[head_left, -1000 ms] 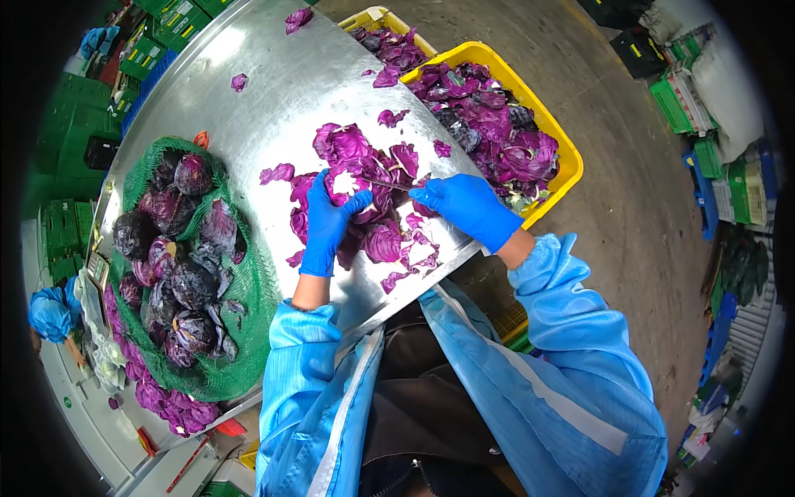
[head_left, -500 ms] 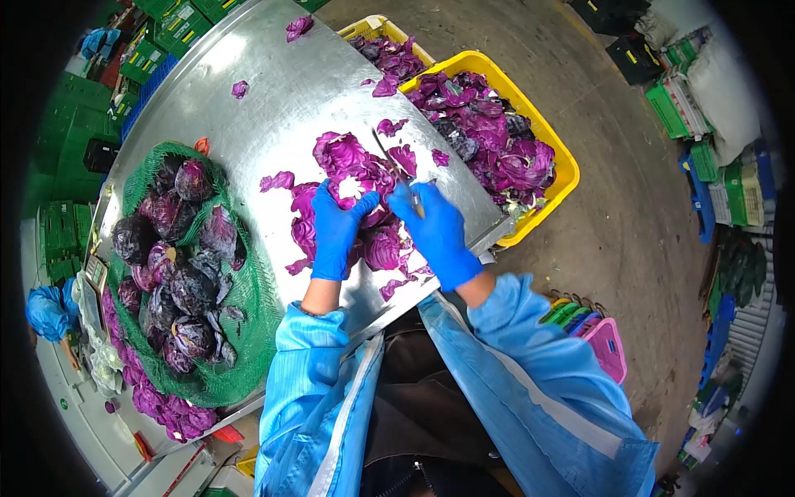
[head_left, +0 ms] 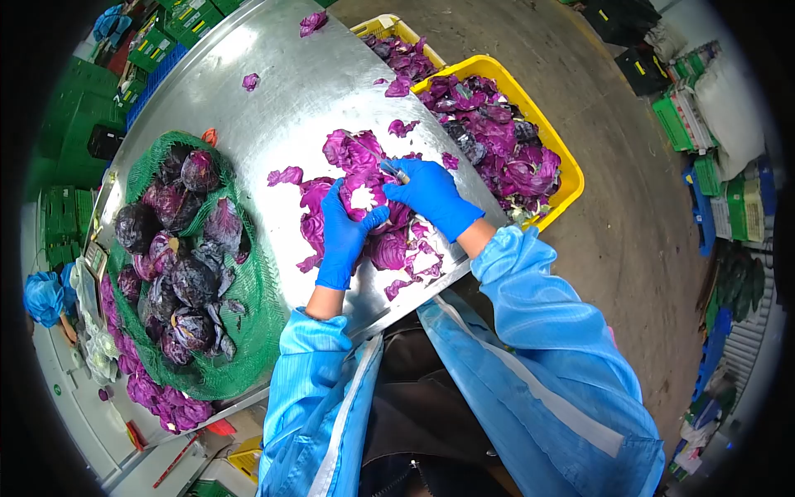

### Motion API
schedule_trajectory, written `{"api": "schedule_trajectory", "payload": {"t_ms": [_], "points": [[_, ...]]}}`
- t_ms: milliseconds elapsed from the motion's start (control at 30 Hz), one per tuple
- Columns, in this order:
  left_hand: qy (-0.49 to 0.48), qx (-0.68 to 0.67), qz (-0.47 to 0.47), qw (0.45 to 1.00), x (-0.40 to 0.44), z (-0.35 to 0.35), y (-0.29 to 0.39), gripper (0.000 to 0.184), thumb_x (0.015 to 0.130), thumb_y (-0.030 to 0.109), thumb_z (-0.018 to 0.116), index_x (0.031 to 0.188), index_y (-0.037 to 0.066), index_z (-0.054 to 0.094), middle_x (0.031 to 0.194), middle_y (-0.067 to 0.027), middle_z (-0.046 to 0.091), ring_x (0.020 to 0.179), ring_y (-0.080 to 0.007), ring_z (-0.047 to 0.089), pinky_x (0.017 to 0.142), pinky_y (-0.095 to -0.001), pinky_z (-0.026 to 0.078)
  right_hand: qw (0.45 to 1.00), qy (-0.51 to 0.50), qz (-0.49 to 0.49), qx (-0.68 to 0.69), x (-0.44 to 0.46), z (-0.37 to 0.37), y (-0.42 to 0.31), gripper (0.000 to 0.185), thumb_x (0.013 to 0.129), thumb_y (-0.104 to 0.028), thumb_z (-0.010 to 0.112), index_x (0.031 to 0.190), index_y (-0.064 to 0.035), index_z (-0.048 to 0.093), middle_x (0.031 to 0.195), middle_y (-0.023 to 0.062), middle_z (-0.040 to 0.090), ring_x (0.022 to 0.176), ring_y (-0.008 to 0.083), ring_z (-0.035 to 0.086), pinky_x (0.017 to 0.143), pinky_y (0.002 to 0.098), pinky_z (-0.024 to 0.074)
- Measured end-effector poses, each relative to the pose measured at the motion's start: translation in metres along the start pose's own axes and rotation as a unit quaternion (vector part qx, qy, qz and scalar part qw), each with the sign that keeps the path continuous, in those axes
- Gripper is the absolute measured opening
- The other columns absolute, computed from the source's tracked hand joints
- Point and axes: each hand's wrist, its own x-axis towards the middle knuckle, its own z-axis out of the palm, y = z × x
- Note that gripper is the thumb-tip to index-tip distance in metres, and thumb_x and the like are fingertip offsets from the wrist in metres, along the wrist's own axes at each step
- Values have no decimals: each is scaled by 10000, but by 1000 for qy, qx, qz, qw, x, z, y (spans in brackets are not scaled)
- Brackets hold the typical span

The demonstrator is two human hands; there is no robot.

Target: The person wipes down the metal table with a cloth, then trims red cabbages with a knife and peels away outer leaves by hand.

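My left hand [head_left: 342, 238], in a blue glove, is closed around the near left side of a red cabbage [head_left: 362, 178] whose white cut part faces up. My right hand [head_left: 432, 197], gloved alike, grips the handle of a knife [head_left: 399, 175]. Its thin blade points up and left over the cabbage, and I cannot tell whether it touches. Loose purple leaves [head_left: 387, 251] lie around both hands on the metal table [head_left: 273, 91].
On the left, a green net bag [head_left: 257, 331] holds several whole red cabbages [head_left: 193, 286]. A yellow crate [head_left: 571, 178] full of leaves stands beyond the table's right edge, with another yellow crate [head_left: 389, 23] behind it. Purple cabbages [head_left: 166, 406] line the table's left side.
My right hand has turned and moved up slightly, and the knife blade now slants left over the cabbage instead of standing clear behind it. My left hand still holds the cabbage.
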Motion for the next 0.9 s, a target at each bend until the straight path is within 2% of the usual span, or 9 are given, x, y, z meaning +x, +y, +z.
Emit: {"api": "schedule_trajectory", "payload": {"t_ms": [167,233,300,367,400,500,633,667,900], "points": [[-2,25,25,999,-1,1,-5,1027,617,363,887,1389,-33,337,1332,-194,420,1208,-312,472,1044,-400,394,998,37,30,37,-16,3,1,423,739,-348,715,1112,-155,671,939,154,683,855,336,658,748,411,524],[7,49,41,998,-5,4,-8,1046,598,353,897,1391,-32,335,1322,-191,426,1208,-317,471,1048,-400,389,992,78,-29,92,-18,11,18,354,781,-267,702,1108,-132,677,837,127,689,702,286,666,639,369,533],[5,72,56,996,-7,1,4,1000,605,260,906,1372,-43,341,1309,-183,466,1178,-284,503,1026,-376,424,933,-22,129,335,-22,-1,12,282,829,-174,670,1098,-92,682,725,73,655,531,188,614,506,306,499],[-35,113,-9,993,-4,1,21,1042,582,269,910,1380,-56,325,1322,-220,451,1215,-319,481,1038,-388,411,931,-21,112,347,-22,-1,11,226,847,-122,646,1059,-49,680,672,44,617,451,112,556,437,268,456],[-10,307,26,951,-2,5,29,1073,572,280,899,1397,-58,301,1353,-274,421,1263,-362,442,1059,-412,391,940,-14,105,323,-21,3,13,229,831,-155,661,1035,-52,679,689,66,633,487,151,585,472,296,478],[0,382,193,904,7,12,57,1074,571,293,886,1405,-48,302,1394,-286,384,1285,-380,415,1071,-425,378,983,31,51,172,-18,9,13,276,794,-230,688,1013,-63,669,760,118,665,619,246,641,575,361,514],[-157,355,115,914,36,5,29,973,597,355,869,1366,-30,412,1356,-240,468,1258,-365,451,1077,-409,370,997,31,65,-11,-18,0,-2,396,744,-313,707,1062,-87,637,920,184,678,889,371,647,759,442,513],[-153,326,120,925,38,4,23,966,599,394,866,1357,-24,436,1317,-239,505,1246,-365,463,1076,-410,370,997,33,60,-22,-15,1,3,434,738,-332,740,1122,-165,625,908,168,679,852,348,659,738,439,515],[-55,281,153,946,7,11,14,948,649,385,845,1367,-44,399,1354,-261,445,1264,-387,416,1074,-433,354,993,39,76,-84,-3,15,19,385,784,-266,682,1155,-189,611,916,183,676,854,368,656,732,465,516]]}}
